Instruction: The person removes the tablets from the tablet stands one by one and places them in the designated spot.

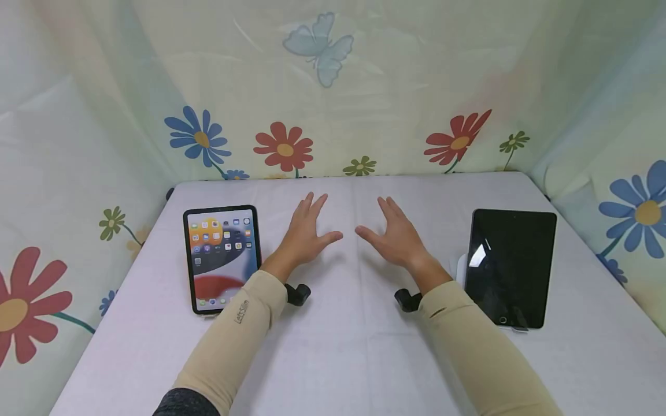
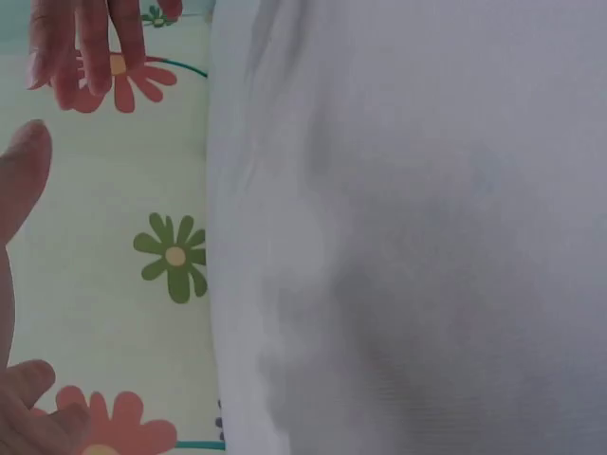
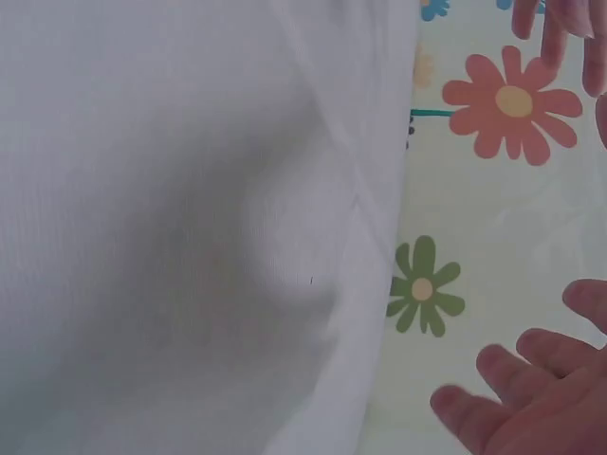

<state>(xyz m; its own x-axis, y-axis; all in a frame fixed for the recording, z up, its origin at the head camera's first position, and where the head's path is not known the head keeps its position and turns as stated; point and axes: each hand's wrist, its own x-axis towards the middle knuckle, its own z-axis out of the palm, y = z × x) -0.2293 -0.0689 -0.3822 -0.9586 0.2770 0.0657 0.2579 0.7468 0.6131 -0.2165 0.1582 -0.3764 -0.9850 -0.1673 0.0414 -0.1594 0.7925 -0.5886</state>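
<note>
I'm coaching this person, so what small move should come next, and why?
Probably move the left hand sideways to the lit tablet: that hand is empty with fingers spread, and this tablet is the nearer one, showing app icons.

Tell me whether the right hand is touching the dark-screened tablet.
Apart. The head view shows a plain gap, with bare white cloth visible between the right hand and the dark-screened tablet.
</note>
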